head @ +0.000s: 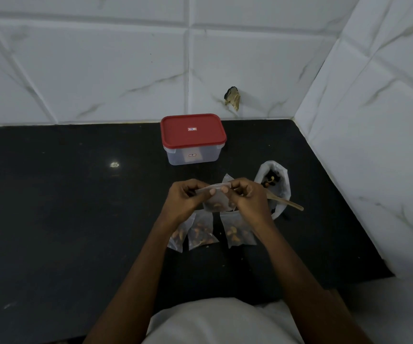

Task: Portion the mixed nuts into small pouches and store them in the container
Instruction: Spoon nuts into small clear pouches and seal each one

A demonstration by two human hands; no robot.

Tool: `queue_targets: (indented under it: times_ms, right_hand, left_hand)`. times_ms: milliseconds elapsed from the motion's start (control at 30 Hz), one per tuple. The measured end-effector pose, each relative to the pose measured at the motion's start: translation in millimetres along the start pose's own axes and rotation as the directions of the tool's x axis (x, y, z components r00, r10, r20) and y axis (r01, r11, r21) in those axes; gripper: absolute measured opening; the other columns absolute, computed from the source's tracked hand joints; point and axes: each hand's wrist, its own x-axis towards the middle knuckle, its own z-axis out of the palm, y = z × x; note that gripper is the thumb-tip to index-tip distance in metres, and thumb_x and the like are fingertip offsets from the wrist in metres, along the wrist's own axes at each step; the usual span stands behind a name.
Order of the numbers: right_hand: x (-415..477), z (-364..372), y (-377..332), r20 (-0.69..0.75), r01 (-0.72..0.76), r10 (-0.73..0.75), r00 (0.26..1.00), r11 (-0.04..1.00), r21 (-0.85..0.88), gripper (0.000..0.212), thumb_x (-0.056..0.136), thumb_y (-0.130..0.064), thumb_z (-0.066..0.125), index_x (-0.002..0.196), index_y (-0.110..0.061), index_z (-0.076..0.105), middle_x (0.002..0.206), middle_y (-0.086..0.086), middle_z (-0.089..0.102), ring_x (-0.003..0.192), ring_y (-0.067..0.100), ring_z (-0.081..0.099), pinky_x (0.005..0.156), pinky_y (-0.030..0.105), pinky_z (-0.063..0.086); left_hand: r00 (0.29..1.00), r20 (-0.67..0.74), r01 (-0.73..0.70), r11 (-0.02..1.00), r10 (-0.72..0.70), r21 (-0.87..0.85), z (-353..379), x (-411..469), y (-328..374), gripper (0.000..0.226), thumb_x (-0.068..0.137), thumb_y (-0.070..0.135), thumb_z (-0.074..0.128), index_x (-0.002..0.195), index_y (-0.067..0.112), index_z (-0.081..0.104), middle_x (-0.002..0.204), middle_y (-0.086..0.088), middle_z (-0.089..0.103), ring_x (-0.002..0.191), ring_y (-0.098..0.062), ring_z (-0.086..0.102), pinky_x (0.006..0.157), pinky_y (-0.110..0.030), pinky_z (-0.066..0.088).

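A small clear pouch (215,201) with nuts in its bottom hangs above the black counter, held by both hands at its top edge. My left hand (185,197) pinches the top left of it and my right hand (247,197) pinches the top right. Three filled pouches lie flat on the counter under my wrists: one (177,236) at the left, one (202,231) in the middle, one (239,232) at the right. The clear container (193,155) with a red lid on stands behind, near the wall. An open white bag of mixed nuts (274,182) sits to the right.
A wooden spoon (287,202) lies across the nut bag with its handle pointing right. The black counter (76,207) ends at tiled walls behind and on the right. A broken spot (232,97) marks the back wall tile.
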Motion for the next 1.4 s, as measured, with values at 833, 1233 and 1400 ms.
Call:
queue_targets:
  times_ms: [833, 1233, 1400]
  right_hand:
    - [0.7, 3.3, -2.3, -0.011, -0.002, 0.001, 1.000, 0.997, -0.082, 0.007, 0.088, -0.011, 0.071, 0.081, -0.015, 0.070, 0.077, -0.004, 0.066, 0.070, 0.008, 0.062, 0.064, 0.024, 0.053]
    - [4.1, 8.2, -1.5, 0.054, -0.036, 0.035, 0.998, 0.999, 0.019, 0.014, 0.092, -0.012, 0.065, 0.080, -0.019, 0.067, 0.075, -0.002, 0.065, 0.069, 0.010, 0.061, 0.065, 0.031, 0.053]
    - [7.1, -4.1, -5.8, 0.190, -0.083, 0.057, 0.980, 0.988, 0.132, 0.014, 0.092, -0.016, 0.067, 0.105, -0.020, 0.070, 0.097, 0.000, 0.069, 0.079, 0.006, 0.068, 0.065, 0.018, 0.052]
  left_hand:
    - [0.973, -0.146, 0.193, 0.976, -0.178, 0.101, -0.4, 2.7, 4.7, 0.016, 0.076, 0.017, 0.081, 0.083, 0.008, 0.070, 0.084, -0.002, 0.073, 0.079, -0.009, 0.071, 0.066, -0.019, 0.057]
    - [0.991, 0.005, 0.133, 0.984, -0.134, 0.122, -11.0, 3.7, 10.0, 0.008, 0.091, 0.017, 0.066, 0.095, 0.013, 0.071, 0.095, -0.003, 0.073, 0.089, -0.012, 0.071, 0.078, -0.025, 0.057]
    - [0.996, -0.033, 0.085, 0.971, -0.080, 0.224, -15.0, 6.8, 11.9, 0.009, 0.092, 0.019, 0.066, 0.097, 0.014, 0.072, 0.095, -0.004, 0.073, 0.088, -0.016, 0.070, 0.080, -0.031, 0.058]
